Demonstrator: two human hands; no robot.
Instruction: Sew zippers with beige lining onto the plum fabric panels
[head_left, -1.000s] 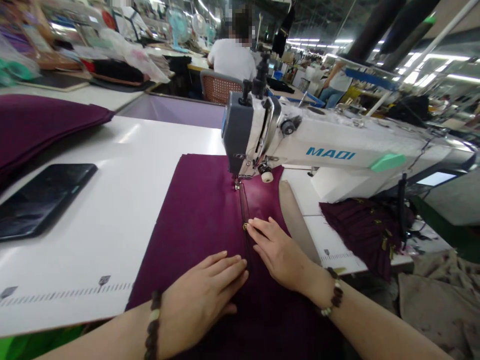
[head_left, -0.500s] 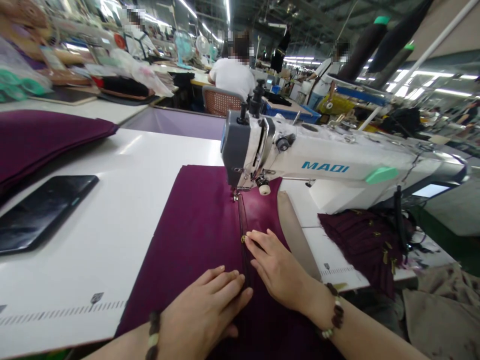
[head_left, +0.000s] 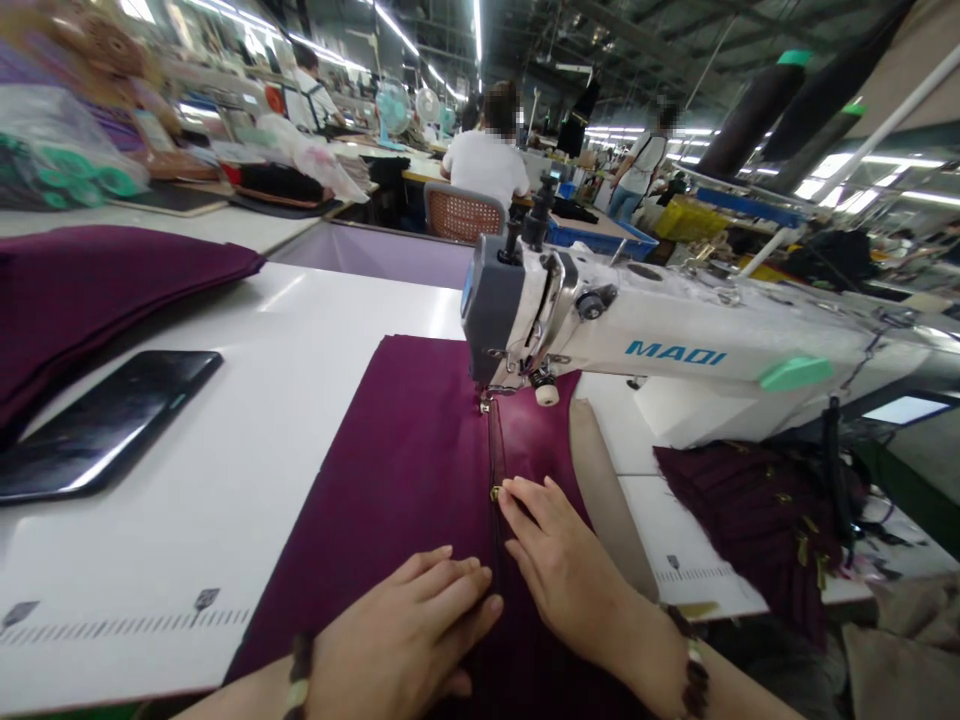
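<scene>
A dark plum fabric panel (head_left: 397, 470) lies flat beneath the presser foot (head_left: 486, 406) of a white sewing machine (head_left: 600, 320). A zipper (head_left: 496, 540) runs down the panel from the foot toward me. My right hand (head_left: 562, 560) rests on the cloth with fingers stretched out, its fingertips at the brass zipper slider (head_left: 495, 493). Palm down, my left hand (head_left: 409, 630) lies open on the panel, left of the zipper, with fingertips close to it. A beige piece (head_left: 611, 490) shows under the panel's right edge.
Folded plum fabric (head_left: 112, 290) and a black phone (head_left: 112, 420) lie on the white table (head_left: 300, 330) at left. Right of the machine are gathered plum pieces with brass zipper pulls (head_left: 757, 530). A person in white (head_left: 487, 165) sits ahead, beyond the table.
The whole scene has shifted slightly right and down in view. My left hand has slid back a little toward me; my right hand stays at the zipper slider.
</scene>
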